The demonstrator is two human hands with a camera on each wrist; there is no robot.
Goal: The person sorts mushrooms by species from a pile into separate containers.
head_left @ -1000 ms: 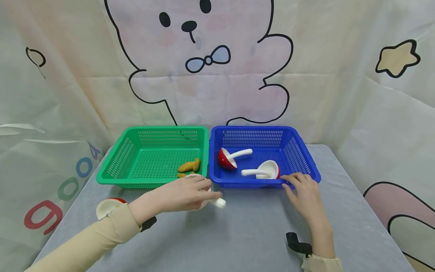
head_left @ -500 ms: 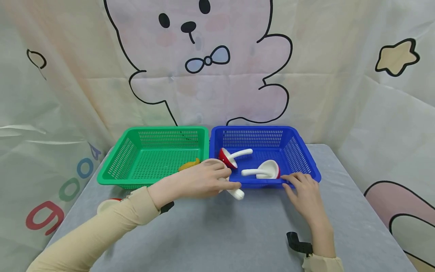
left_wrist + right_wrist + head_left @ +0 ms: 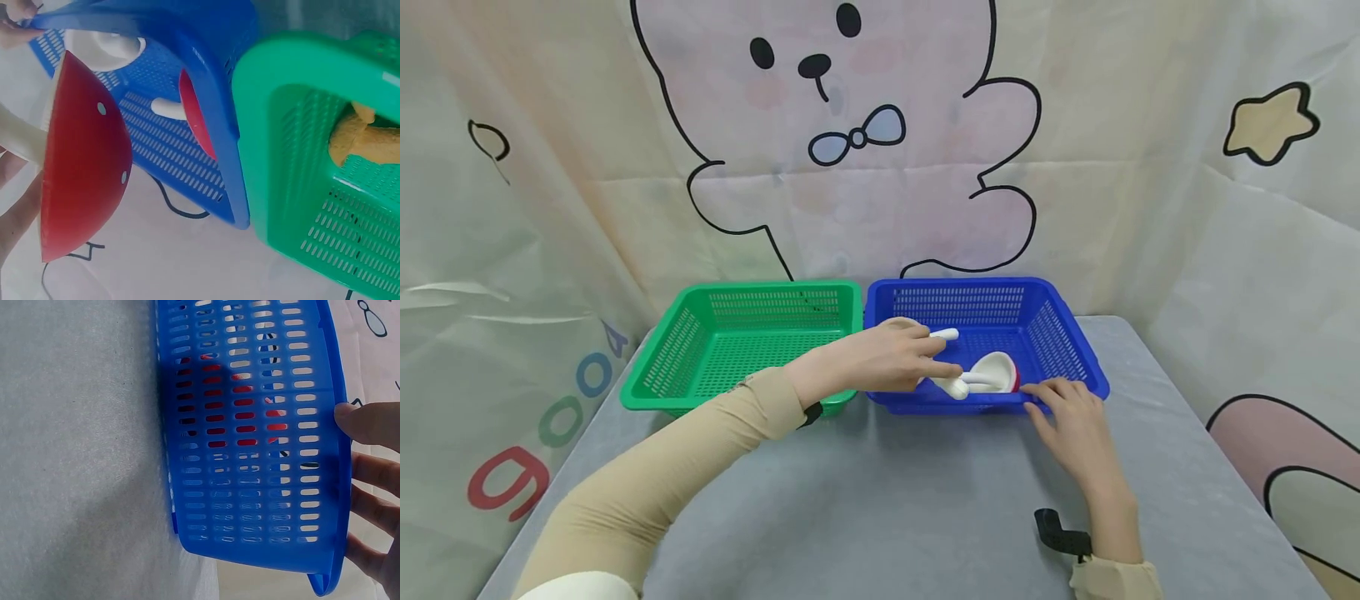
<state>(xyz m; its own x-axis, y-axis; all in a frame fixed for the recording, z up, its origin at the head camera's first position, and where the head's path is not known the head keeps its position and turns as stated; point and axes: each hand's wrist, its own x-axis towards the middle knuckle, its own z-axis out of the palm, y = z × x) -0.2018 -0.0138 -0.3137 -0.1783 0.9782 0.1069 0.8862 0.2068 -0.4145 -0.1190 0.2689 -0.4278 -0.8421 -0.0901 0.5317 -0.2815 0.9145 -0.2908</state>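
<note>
My left hand point(image 3: 887, 358) is over the near left part of the blue basket point(image 3: 1078, 354), holding a toy mushroom point(image 3: 87, 162) by its white stem. The mushroom's red cap with white dots shows in the left wrist view; in the head view the hand mostly hides it. Inside the basket lie two more mushrooms: one with its white hollow underside point(image 3: 997, 367) showing, the other's stem point(image 3: 946, 334) peeking past my left hand. My right hand point(image 3: 1071, 429) grips the basket's near right rim, thumb point(image 3: 369, 425) outside and fingers over the edge.
A green basket point(image 3: 658, 354) stands against the blue one's left side. Yellow-brown, knobbly ginger-like pieces point(image 3: 369, 142) lie in it, hidden by my left arm in the head view. A grey cloth point(image 3: 850, 508) covers the table; a printed curtain point(image 3: 1112, 208) hangs behind.
My left hand has carried the mushroom rightward and away from me, from the green basket's near corner to over the blue basket. The left arm now covers the mushroom lying on the table. My right hand stays put.
</note>
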